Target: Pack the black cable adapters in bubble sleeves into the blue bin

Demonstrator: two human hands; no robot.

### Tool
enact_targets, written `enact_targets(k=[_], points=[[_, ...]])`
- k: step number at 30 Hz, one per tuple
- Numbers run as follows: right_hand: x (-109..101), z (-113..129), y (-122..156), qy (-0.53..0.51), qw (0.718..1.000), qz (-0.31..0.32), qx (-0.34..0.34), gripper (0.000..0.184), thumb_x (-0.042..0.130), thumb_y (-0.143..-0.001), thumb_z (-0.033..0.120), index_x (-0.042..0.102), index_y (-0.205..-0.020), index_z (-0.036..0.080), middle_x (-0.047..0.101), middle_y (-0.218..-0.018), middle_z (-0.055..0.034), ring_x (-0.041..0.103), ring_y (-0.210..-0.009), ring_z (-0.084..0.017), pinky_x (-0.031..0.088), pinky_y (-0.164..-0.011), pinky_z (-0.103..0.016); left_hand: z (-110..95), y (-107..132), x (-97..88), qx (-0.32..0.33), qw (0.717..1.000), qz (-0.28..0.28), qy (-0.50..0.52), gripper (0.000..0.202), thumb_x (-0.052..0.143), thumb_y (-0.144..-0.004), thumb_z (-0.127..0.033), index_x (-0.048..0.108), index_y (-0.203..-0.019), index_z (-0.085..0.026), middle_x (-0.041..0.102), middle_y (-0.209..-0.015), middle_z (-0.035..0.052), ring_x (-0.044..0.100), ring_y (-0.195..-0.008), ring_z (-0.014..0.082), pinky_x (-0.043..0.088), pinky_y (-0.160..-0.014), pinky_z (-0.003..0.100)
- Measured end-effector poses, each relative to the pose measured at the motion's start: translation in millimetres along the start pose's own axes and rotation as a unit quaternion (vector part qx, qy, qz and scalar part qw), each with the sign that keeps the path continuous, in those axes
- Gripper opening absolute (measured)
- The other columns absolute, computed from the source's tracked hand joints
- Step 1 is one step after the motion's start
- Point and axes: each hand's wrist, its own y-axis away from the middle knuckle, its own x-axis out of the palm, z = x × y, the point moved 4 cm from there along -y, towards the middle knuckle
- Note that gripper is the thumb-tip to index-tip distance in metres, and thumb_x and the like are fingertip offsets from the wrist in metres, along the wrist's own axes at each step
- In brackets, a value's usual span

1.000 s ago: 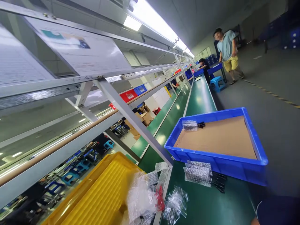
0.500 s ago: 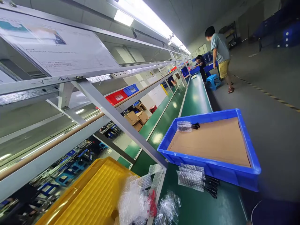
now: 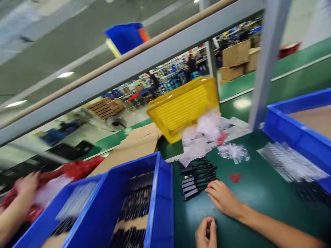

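My right hand (image 3: 224,199) reaches over the green bench from the right. Its fingertips are together at the cable end of the lowest black cabled device (image 3: 190,194), in a row of several such devices with flat bodies. Below it, at the bottom edge, my left hand (image 3: 206,233) is closed, fingers curled towards the thumb. Something dark shows between those fingers, too blurred to name. Small red pieces (image 3: 235,177) and a pile of clear plastic wrap (image 3: 234,152) lie beyond my right hand.
Blue bins (image 3: 160,203) with black devices stand at left. Another person's hand (image 3: 27,186) is at a red bag (image 3: 77,168). A yellow crate (image 3: 184,108) leans behind white bags (image 3: 209,127). Bubble-wrapped devices (image 3: 291,162) lie before a blue tray (image 3: 300,131) at right.
The view has swung left and down. My hands, the row of black devices and the left bins have come into view; the blue tray now sits at the right edge.
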Motion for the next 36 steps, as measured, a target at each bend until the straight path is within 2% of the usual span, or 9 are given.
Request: enact_targets(k=[3,7,13,19,23,25,28,32,36], points=[[0.5,0.0,2.7,0.006,0.999,-0.008,-0.035,0.024,0.041,-0.091,0.012,0.063,-0.101,0.014,0.062,-0.097,-0.0109,0.055,-0.088,-0.023,0.046,-0.076,-0.037,-20.4,-3.9,-2.2,0.023,0.999,0.042,-0.018,0.049,0.044,-0.087,-0.059,0.065,-0.074,-0.016,0.064,-0.067,0.0056,0.058,-0.062,0.0176,0.044,-0.058,0.026],[0.7,5.9,-0.1,0.032,0.998,0.019,-0.051,0.025,0.042,-0.093,0.014,0.059,-0.111,0.013,0.061,-0.103,-0.0124,0.055,-0.093,-0.024,0.047,-0.078,-0.038,-39.4,1.4,-7.1,0.037,0.995,0.082,-0.033,0.035,0.042,-0.092,-0.041,0.063,-0.08,-0.015,0.064,-0.073,0.0062,0.06,-0.069,0.0178,0.044,-0.064,0.027],[-0.6,10.6,-14.2,0.062,0.996,0.034,-0.05,0.022,0.045,-0.094,0.016,0.059,-0.109,0.013,0.06,-0.105,-0.0117,0.053,-0.094,-0.024,0.044,-0.08,-0.037,-42.4,2.9,-11.4,0.043,0.994,0.098,-0.021,0.028,0.044,-0.091,-0.033,0.064,-0.084,-0.015,0.065,-0.076,0.0065,0.06,-0.069,0.0179,0.045,-0.065,0.027],[8.8,13.7,-27.2,0.12,0.989,0.072,-0.051,0.014,0.049,-0.092,0.016,0.062,-0.095,0.014,0.06,-0.094,-0.0088,0.051,-0.084,-0.022,0.041,-0.074,-0.034,-43.5,0.5,-12.7,0.052,0.994,0.099,-0.004,0.027,0.045,-0.091,-0.031,0.065,-0.083,-0.015,0.066,-0.075,0.0064,0.06,-0.069,0.0178,0.046,-0.064,0.027],[13.8,8.3,-23.2,0.122,0.988,0.066,-0.071,0.024,0.041,-0.095,0.018,0.064,-0.087,0.015,0.059,-0.086,-0.0093,0.052,-0.079,-0.023,0.04,-0.07,-0.035,-44.6,5.3,-12.2,0.032,0.996,0.084,-0.007,0.024,0.046,-0.089,-0.026,0.067,-0.082,-0.015,0.066,-0.075,0.0068,0.06,-0.071,0.0181,0.045,-0.065,0.028],[15.5,0.9,-20.6,0.091,0.991,0.059,-0.079,0.032,0.037,-0.098,0.026,0.064,-0.085,0.016,0.06,-0.084,-0.0095,0.052,-0.077,-0.023,0.041,-0.069,-0.036,-43.6,5.4,-10.9,0.015,0.997,0.076,0.01,0.021,0.049,-0.086,-0.023,0.069,-0.083,-0.016,0.068,-0.076,0.0069,0.061,-0.071,0.0179,0.046,-0.067,0.028],[13.5,-13.3,-20.0,-0.01,0.997,0.044,-0.06,0.04,0.036,-0.098,0.044,0.065,-0.089,0.018,0.062,-0.088,-0.0088,0.056,-0.079,-0.023,0.044,-0.074,-0.038,-38.3,1.6,-9.8,-0.025,0.996,0.06,0.066,0.018,0.055,-0.082,-0.026,0.07,-0.082,-0.016,0.069,-0.076,0.0071,0.061,-0.069,0.0172,0.048,-0.066,0.028],[-0.3,-29.3,-16.5,-0.139,0.988,0.065,0.034,0.047,0.041,-0.09,0.062,0.064,-0.089,0.022,0.065,-0.092,-0.0078,0.063,-0.083,-0.024,0.05,-0.072,-0.036,-32.7,1.4,-7.9,-0.1,0.976,0.028,0.191,0.035,0.061,-0.079,-0.046,0.068,-0.082,-0.012,0.067,-0.07,0.0072,0.058,-0.062,0.0146,0.047,-0.062,0.027],[-16.3,-32.3,-4.8,-0.243,0.955,0.108,0.13,0.042,0.055,-0.082,0.063,0.065,-0.092,0.023,0.069,-0.085,-0.0088,0.066,-0.074,-0.023,0.054,-0.062,-0.03,-43.2,4.4,-7.0,-0.104,0.951,0.004,0.291,0.053,0.063,-0.076,-0.061,0.065,-0.092,-0.01,0.068,-0.078,0.011,0.061,-0.063,0.0147,0.049,-0.064,0.028]])
